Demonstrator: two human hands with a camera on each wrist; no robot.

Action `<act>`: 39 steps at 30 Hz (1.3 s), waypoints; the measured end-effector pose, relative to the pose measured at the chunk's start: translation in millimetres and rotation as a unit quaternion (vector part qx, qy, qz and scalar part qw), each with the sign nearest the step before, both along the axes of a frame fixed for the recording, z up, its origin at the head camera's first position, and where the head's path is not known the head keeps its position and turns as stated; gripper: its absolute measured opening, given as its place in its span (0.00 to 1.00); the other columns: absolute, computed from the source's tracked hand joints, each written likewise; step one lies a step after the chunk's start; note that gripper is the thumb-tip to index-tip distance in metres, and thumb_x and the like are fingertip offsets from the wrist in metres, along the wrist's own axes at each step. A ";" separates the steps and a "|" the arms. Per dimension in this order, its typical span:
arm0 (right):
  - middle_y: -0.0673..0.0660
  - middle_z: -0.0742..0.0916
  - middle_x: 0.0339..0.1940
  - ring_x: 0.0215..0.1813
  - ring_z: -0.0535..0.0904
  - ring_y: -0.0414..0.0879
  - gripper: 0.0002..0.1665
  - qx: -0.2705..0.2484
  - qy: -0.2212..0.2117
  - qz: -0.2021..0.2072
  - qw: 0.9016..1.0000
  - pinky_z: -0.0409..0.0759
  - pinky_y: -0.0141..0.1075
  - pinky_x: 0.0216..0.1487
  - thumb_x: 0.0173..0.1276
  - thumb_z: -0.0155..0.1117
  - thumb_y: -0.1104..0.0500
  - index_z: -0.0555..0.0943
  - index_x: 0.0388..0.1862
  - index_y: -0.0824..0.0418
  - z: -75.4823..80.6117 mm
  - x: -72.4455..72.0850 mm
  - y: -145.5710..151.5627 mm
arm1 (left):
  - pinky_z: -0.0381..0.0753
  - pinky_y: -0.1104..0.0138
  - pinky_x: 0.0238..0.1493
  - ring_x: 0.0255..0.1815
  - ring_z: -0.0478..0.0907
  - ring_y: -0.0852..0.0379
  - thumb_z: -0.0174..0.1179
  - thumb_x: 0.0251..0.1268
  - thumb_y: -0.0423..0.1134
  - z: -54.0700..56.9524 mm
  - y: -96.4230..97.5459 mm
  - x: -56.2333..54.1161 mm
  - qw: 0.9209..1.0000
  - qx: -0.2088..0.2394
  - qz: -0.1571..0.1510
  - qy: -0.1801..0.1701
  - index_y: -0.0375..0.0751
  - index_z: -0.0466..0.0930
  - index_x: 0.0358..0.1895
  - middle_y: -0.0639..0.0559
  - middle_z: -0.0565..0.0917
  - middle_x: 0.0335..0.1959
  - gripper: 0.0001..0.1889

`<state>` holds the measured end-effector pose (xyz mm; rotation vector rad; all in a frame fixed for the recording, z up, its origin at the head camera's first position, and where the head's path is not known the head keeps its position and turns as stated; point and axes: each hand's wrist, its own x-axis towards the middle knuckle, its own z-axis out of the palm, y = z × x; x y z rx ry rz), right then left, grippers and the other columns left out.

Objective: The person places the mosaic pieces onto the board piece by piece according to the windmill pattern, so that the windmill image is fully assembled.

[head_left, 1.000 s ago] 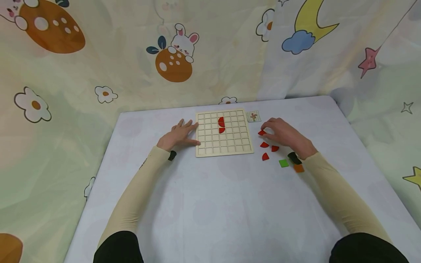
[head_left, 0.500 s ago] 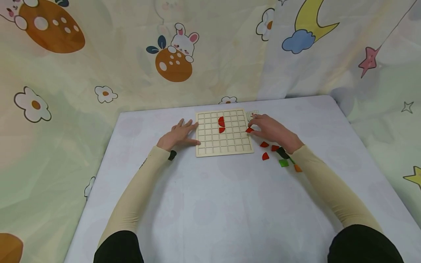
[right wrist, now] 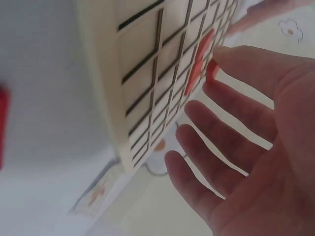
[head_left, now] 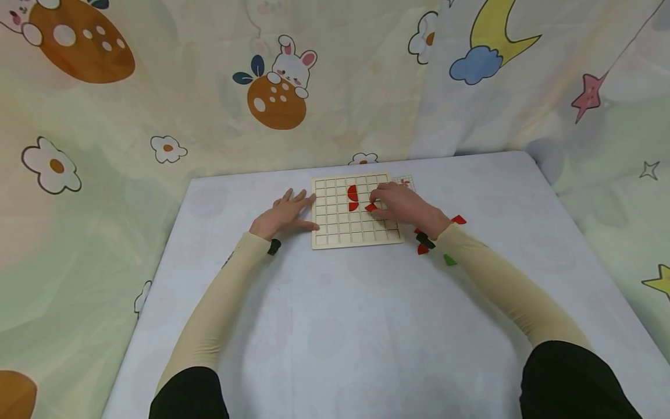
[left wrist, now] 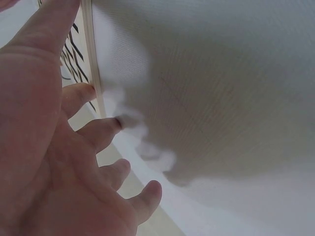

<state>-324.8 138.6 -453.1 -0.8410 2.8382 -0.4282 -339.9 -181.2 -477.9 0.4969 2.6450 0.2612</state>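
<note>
A square wooden grid board [head_left: 335,233] lies on the white table toward the back. Two red pieces [head_left: 353,193] with curved edges sit in its grid, one behind the other. My left hand [head_left: 282,216] rests at the board's left edge, fingers spread and thumb touching the frame. Over the right half of the board, my right hand [head_left: 403,205] pinches a red quarter-round piece [head_left: 370,207] between thumb and index finger. In the right wrist view that piece [right wrist: 211,71] shows at the fingertips, close over the grid, while the other fingers are loosely extended.
Right of the board lie loose red pieces [head_left: 459,219] and a green piece [head_left: 450,260], partly hidden by the right wrist and sleeve. A small pattern card [head_left: 409,181] is beside the board's back right corner. A printed curtain [head_left: 209,116] hangs behind the table.
My right hand has carried the red quarter-round piece leftward, from the loose pieces on the table to over the board. My left hand has stayed at the board's edge.
</note>
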 end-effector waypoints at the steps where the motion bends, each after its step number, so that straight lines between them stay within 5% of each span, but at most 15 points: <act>1: 0.58 0.85 0.51 0.53 0.78 0.54 0.19 0.001 0.003 -0.001 1.000 0.78 0.48 0.57 0.68 0.69 0.51 0.85 0.51 0.62 -1.2 -0.8 -3.9 | 0.40 0.39 0.80 0.84 0.29 0.37 0.61 0.60 0.71 0.0 0.3 0.1 1.000 0.000 0.000 0.000 0.58 0.44 0.83 0.47 0.42 0.85 0.53; 16: 0.56 0.82 0.45 0.45 0.74 0.52 0.18 0.049 0.068 0.012 0.996 0.76 0.43 0.42 0.71 0.64 0.44 0.80 0.40 0.58 -23.6 -14.3 -58.1 | 0.39 0.39 0.80 0.84 0.28 0.37 0.61 0.60 0.70 -0.3 -1.6 -1.3 1.000 0.002 0.001 -0.009 0.58 0.43 0.83 0.47 0.41 0.85 0.53; 23: 0.56 0.81 0.45 0.46 0.73 0.52 0.23 0.081 0.099 0.017 0.992 0.74 0.45 0.43 0.73 0.61 0.40 0.81 0.45 0.58 -25.8 -17.8 -67.0 | 0.39 0.39 0.81 0.84 0.28 0.38 0.61 0.60 0.70 0.4 -0.1 -1.3 1.000 0.003 0.004 -0.009 0.57 0.44 0.83 0.47 0.41 0.85 0.53; 39: 0.56 0.81 0.48 0.50 0.73 0.53 0.17 0.080 0.091 0.023 0.992 0.77 0.47 0.49 0.73 0.63 0.46 0.81 0.48 0.57 -21.6 -18.4 -69.2 | 0.39 0.39 0.80 0.84 0.28 0.38 0.61 0.60 0.71 0.1 -0.2 -0.9 1.000 0.005 0.008 -0.011 0.59 0.44 0.83 0.48 0.40 0.85 0.53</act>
